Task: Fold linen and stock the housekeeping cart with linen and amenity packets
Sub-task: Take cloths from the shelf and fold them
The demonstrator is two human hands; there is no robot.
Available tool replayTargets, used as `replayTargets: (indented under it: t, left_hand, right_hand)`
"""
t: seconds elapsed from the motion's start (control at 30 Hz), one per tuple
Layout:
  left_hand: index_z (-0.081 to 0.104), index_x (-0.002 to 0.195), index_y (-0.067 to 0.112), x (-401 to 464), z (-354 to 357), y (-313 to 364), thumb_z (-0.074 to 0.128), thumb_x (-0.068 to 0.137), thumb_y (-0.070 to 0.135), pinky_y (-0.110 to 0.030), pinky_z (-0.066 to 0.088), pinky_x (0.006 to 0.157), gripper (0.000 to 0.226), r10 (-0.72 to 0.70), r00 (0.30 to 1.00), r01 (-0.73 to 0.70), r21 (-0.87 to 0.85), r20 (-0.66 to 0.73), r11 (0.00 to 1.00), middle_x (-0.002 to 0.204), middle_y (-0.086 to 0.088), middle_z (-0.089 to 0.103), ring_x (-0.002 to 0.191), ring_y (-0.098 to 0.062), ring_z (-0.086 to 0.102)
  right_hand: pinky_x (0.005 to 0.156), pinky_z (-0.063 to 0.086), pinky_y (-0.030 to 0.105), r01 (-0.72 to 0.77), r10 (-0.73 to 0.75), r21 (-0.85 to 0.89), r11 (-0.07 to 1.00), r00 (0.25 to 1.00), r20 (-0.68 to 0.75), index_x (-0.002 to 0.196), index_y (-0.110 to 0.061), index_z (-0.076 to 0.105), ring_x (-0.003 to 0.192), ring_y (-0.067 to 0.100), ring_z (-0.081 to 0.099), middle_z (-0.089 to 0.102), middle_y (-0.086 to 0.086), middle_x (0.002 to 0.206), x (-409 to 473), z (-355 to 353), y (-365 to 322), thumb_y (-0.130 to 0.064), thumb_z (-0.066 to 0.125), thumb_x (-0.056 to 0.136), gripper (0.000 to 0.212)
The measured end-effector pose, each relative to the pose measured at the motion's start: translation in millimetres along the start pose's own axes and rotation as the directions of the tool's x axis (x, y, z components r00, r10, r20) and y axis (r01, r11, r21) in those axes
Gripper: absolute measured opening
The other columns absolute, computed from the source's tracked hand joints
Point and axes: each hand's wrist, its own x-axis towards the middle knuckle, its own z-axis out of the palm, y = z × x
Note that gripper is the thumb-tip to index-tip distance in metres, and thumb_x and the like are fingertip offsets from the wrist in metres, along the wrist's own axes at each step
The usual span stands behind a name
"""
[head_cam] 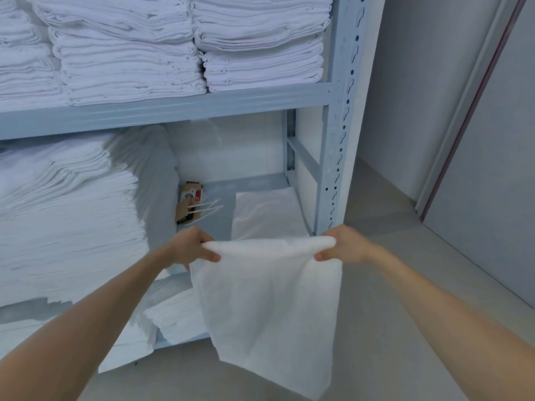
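Observation:
A white towel (269, 308) hangs in front of the metal shelving, stretched between both hands along its top edge. My left hand (191, 247) pinches its upper left corner, thumb on the near side. My right hand (344, 246) pinches the upper right corner the same way. The cloth drapes down to about knee height, its lower corner pointing toward the floor. Just behind it, one folded white cloth (266, 215) lies flat on the middle shelf (217, 209).
The grey shelf rack (338, 140) carries tall stacks of folded white towels (130, 50) on top and sheets (72, 215) at the left. A brown packet with white sticks (192, 205) lies on the middle shelf. More linen (173, 316) sits below. Grey floor and a door (492, 169) are to the right.

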Motion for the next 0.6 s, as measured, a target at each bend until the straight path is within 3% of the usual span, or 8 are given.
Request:
replayTargets:
  t: [0.07,0.17,0.23,0.3,0.37,0.43,0.5,0.6]
  left_hand:
    - [0.077,0.096,0.014,26.0,-12.8,-1.4,0.08,0.082,0.025,-0.043,0.063,0.062,0.018,0.001,1.0,0.0,-0.032,0.029,0.999,0.092,-0.003,0.076,0.081,-0.022,0.073]
    - [0.075,0.089,0.014,76.7,-45.2,-0.5,0.081,0.081,0.025,-0.042,0.062,0.059,0.015,0.017,1.0,-0.017,-0.017,0.018,1.0,0.089,-0.007,0.074,0.079,-0.023,0.072]
    - [0.071,0.08,0.016,114.9,-73.7,2.0,0.082,0.08,0.027,-0.034,0.059,0.05,0.015,0.018,0.999,-0.019,-0.02,-0.049,1.0,0.079,-0.005,0.071,0.07,-0.02,0.069]
    - [0.067,0.077,0.016,152.5,-101.4,7.1,0.084,0.078,0.027,-0.028,0.053,0.042,0.02,0.026,0.981,-0.04,-0.071,-0.19,0.997,0.072,-0.004,0.063,0.062,-0.018,0.062]
    - [0.071,0.096,0.017,186.6,-123.8,13.2,0.082,0.08,0.024,-0.031,0.055,0.044,0.021,0.023,0.936,-0.094,-0.186,-0.352,0.978,0.082,-0.002,0.066,0.066,-0.02,0.063]
    - [0.074,0.109,0.01,217.4,-140.8,16.2,0.079,0.084,0.018,-0.043,0.062,0.061,0.027,0.036,0.857,-0.19,-0.252,-0.513,0.949,0.098,-0.008,0.073,0.077,-0.029,0.07]
    - [0.075,0.109,0.007,241.7,-148.2,16.7,0.074,0.088,0.012,-0.046,0.059,0.079,0.023,0.09,0.76,-0.285,-0.206,-0.644,0.936,0.105,-0.014,0.075,0.089,-0.03,0.071]
    - [0.077,0.1,0.003,271.0,-142.4,11.4,0.071,0.089,0.009,-0.034,0.052,0.081,0.014,0.193,0.662,-0.35,-0.071,-0.724,0.934,0.101,-0.018,0.074,0.091,-0.024,0.068]
  right_hand:
    - [0.058,0.043,0.026,-0.015,0.016,-0.02,1.0,1.0,0.019,0.06,-0.026,0.063,0.066,0.017,0.057,0.062,0.0,0.069,27.2,-11.2,-2.4,-0.031,0.086,0.074,0.027]
    - [0.048,0.05,0.025,-0.017,0.017,0.035,0.999,1.0,0.016,0.068,-0.029,0.07,0.063,0.018,0.059,0.062,0.003,0.073,73.7,-38.5,-19.3,-0.026,0.084,0.076,0.017]
    - [0.049,0.055,0.026,-0.031,0.034,0.069,0.997,0.999,-0.041,0.079,-0.022,0.072,0.066,0.021,0.065,0.065,0.003,0.082,112.1,-60.6,-34.8,-0.022,0.084,0.078,0.012]
    - [0.057,0.061,0.036,-0.031,0.045,0.08,0.996,0.985,-0.168,0.088,-0.018,0.071,0.072,0.024,0.07,0.069,0.005,0.091,155.9,-81.8,-56.4,-0.02,0.083,0.079,0.015]
    - [0.061,0.06,0.039,0.018,-0.007,0.024,1.0,0.914,-0.405,0.092,-0.012,0.071,0.076,0.026,0.07,0.07,0.009,0.093,199.1,-100.9,-79.1,-0.017,0.079,0.082,0.014]
    - [0.055,0.043,0.029,0.089,-0.113,-0.071,0.994,0.797,-0.593,0.094,-0.012,0.071,0.08,0.028,0.066,0.065,0.009,0.09,238.1,-115.7,-97.4,-0.015,0.071,0.087,0.008]
    - [0.057,0.029,0.028,0.121,-0.202,-0.165,0.979,0.695,-0.69,0.099,-0.015,0.072,0.086,0.027,0.059,0.058,0.007,0.091,267.6,-124.2,-104.6,-0.015,0.065,0.089,0.012]
    - [0.07,0.033,0.022,0.192,-0.255,-0.175,0.966,0.577,-0.776,0.111,-0.012,0.073,0.1,0.03,0.057,0.063,0.013,0.108,295.4,-123.6,-93.9,-0.003,0.06,0.087,0.029]
